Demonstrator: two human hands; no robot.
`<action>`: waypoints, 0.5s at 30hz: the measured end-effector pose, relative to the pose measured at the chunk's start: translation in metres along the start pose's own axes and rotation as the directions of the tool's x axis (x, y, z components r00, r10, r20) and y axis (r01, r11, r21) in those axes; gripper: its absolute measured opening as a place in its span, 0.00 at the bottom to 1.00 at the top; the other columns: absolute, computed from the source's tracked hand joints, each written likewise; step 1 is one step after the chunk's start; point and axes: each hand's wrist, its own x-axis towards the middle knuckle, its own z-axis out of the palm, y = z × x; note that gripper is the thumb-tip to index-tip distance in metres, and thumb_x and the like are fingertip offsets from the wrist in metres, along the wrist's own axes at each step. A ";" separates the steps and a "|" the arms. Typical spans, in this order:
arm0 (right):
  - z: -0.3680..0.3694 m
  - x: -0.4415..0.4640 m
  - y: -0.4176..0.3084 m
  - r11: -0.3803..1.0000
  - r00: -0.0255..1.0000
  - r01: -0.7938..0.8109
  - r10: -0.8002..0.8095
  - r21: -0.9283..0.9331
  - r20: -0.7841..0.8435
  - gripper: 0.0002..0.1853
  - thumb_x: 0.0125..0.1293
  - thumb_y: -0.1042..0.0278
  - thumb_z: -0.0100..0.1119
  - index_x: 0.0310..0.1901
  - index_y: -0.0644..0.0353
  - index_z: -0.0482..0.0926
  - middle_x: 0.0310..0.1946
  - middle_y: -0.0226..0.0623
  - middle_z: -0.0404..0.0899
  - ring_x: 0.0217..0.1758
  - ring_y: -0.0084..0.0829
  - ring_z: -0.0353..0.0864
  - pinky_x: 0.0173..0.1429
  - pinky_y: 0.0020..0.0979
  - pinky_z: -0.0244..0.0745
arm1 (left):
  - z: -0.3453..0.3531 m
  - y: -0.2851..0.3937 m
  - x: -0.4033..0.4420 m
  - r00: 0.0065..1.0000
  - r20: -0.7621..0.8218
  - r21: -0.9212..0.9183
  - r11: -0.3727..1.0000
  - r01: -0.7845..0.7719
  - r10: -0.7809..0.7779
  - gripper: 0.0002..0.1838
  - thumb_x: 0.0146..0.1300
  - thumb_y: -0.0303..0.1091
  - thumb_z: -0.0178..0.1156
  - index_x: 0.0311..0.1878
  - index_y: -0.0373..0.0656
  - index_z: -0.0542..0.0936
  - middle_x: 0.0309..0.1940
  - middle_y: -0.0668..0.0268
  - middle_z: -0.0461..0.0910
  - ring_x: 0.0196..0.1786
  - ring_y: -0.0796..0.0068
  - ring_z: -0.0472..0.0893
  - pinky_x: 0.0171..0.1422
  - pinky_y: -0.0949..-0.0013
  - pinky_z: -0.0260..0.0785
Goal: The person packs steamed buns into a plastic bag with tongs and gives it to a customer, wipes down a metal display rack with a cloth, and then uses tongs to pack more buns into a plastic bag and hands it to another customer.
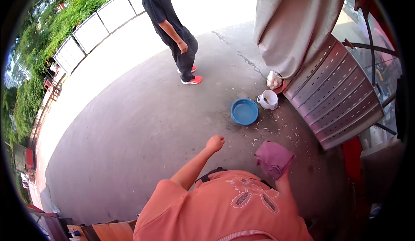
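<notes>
My right hand (284,174) grips a crumpled purple cloth (274,159), which covers most of its fingers. Out in front of my body, my left hand (215,143) is closed in a loose fist, with no object showing in it. Past both hands, a round blue basin (244,112) stands on the concrete floor. Beside the basin is a white pot with a handle (268,99), something dark inside it. A bunch of white bulbs that look like garlic (273,80) lies just behind the pot.
A person in dark clothes (173,33) stands ahead, wearing red shoes. On my right are a perforated metal panel (335,96) and a hanging grey cover (294,24). Small white scraps (287,133) litter the concrete floor (129,133). White fence panels (90,31) line the far left.
</notes>
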 end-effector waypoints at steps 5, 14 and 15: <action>0.002 0.022 -0.063 0.911 0.998 0.058 -0.069 -0.408 -0.011 0.24 0.67 0.51 0.45 0.60 0.54 0.63 0.55 0.33 0.67 0.59 0.31 0.66 0.60 0.39 0.62 | 0.009 0.142 -0.019 0.638 -0.220 0.142 0.672 -0.727 0.738 0.27 0.61 0.40 0.56 0.63 0.46 0.67 0.65 0.61 0.64 0.67 0.55 0.61 0.68 0.52 0.55; 0.030 0.023 0.068 0.841 0.963 -0.268 0.226 -0.470 -0.144 0.33 0.71 0.48 0.36 0.71 0.54 0.43 0.72 0.36 0.46 0.76 0.34 0.42 0.77 0.41 0.36 | 0.057 0.178 -0.040 0.545 0.027 0.494 0.463 -0.736 0.838 0.27 0.61 0.46 0.52 0.61 0.43 0.69 0.64 0.60 0.65 0.70 0.59 0.58 0.70 0.39 0.43; 0.030 0.023 0.063 0.796 0.954 -0.297 0.263 -0.527 -0.141 0.34 0.70 0.48 0.37 0.71 0.55 0.44 0.72 0.37 0.47 0.76 0.36 0.43 0.77 0.42 0.36 | 0.059 0.177 -0.042 0.548 0.056 0.511 0.448 -0.734 0.834 0.27 0.61 0.46 0.52 0.60 0.42 0.70 0.64 0.60 0.65 0.70 0.59 0.57 0.70 0.39 0.42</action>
